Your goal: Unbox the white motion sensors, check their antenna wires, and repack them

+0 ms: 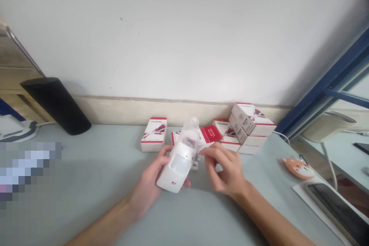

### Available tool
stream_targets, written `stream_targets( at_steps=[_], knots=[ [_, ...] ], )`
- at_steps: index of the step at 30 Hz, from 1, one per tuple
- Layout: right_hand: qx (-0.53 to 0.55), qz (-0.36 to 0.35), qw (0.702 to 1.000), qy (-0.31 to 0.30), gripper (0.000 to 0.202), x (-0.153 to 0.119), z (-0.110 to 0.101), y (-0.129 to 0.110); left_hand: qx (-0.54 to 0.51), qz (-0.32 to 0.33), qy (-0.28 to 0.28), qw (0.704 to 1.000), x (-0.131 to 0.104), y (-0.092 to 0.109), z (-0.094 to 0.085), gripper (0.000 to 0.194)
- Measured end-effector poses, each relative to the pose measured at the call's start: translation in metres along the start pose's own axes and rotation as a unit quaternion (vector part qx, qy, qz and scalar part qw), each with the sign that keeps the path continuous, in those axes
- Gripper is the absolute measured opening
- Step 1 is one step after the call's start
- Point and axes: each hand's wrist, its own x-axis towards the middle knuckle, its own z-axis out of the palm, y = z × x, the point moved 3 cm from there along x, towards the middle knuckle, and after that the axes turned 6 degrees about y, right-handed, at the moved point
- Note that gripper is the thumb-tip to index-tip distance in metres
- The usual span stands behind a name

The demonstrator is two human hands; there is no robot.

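My left hand [154,171] is wrapped around a white motion sensor [174,175] with a curved pale lens and a small red logo. A crinkled clear plastic bag [190,128] extends from the sensor's upper end. Close to the right edge of the bag is my right hand [225,169], its thumb and index fingertips brought together in a pinch. Whatever lies between those tips is too small to make out. Behind the bag, partly hidden, lies a white box with a raised red flap [211,134]. Small white pieces [195,166] show on the table between my hands.
A red-and-white box [153,134] stands near the wall, left of the bag. Several similar boxes are stacked [250,127] at right. A black cylinder [56,105] leans at far left. An orange animal-face pouch [298,168] and a phone [334,207] lie at right.
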Motion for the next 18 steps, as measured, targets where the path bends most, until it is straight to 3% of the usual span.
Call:
stream_targets(
  at_steps=[4, 7, 13, 18],
  knots=[
    [0.018, -0.014, 0.996, -0.082, 0.027, 0.001, 0.01, -0.015, -0.019, 0.01, 0.017, 1.0, 0.002, -0.002, -0.002, 0.036],
    [0.002, -0.009, 0.994, -0.107, 0.023, 0.001, 0.016, -0.018, -0.014, -0.001, 0.035, 0.999, 0.001, -0.004, -0.003, 0.037],
    [-0.045, -0.007, 0.997, -0.059, 0.016, 0.002, 0.019, -0.019, -0.014, -0.007, 0.047, 0.999, -0.001, 0.001, 0.003, 0.041],
    [-0.032, 0.016, 0.998, -0.057, 0.03, 0.004, 0.021, -0.019, -0.022, 0.0, 0.062, 0.998, 0.0, 0.001, 0.003, 0.043]
  ],
)
